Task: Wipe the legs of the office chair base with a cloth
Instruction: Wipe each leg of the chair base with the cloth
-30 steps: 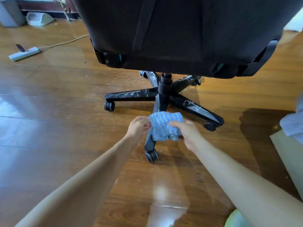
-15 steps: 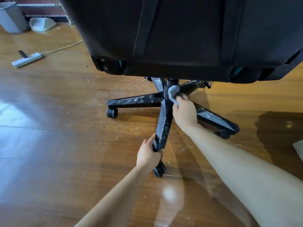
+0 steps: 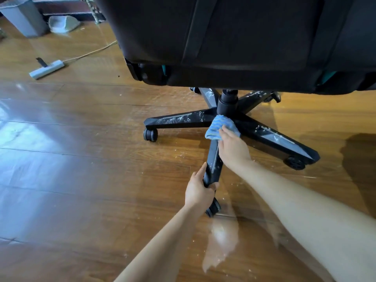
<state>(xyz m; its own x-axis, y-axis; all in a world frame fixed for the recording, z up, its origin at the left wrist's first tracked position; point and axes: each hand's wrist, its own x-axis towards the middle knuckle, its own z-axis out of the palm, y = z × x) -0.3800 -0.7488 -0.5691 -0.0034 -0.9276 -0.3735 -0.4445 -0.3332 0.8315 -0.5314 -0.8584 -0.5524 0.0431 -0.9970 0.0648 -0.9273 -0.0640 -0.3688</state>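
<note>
A black office chair stands on the wooden floor, its star-shaped base dusted with white powder. The near leg points toward me. My left hand grips that leg close to its outer end, just above the caster. My right hand presses a blue and white striped cloth onto the inner end of the same leg, right below the central column. The chair's black seat and back hide the far legs in part.
A white power strip with a cable lies on the floor at the left. A grey bin and a pale dustpan-like object stand at the back left. White crumbs are scattered on the floor around the near leg.
A second ago both hands held the cloth up in front of the base. Since then my left hand took hold of the near leg and my right hand carried the cloth to the hub, now slightly lower.
</note>
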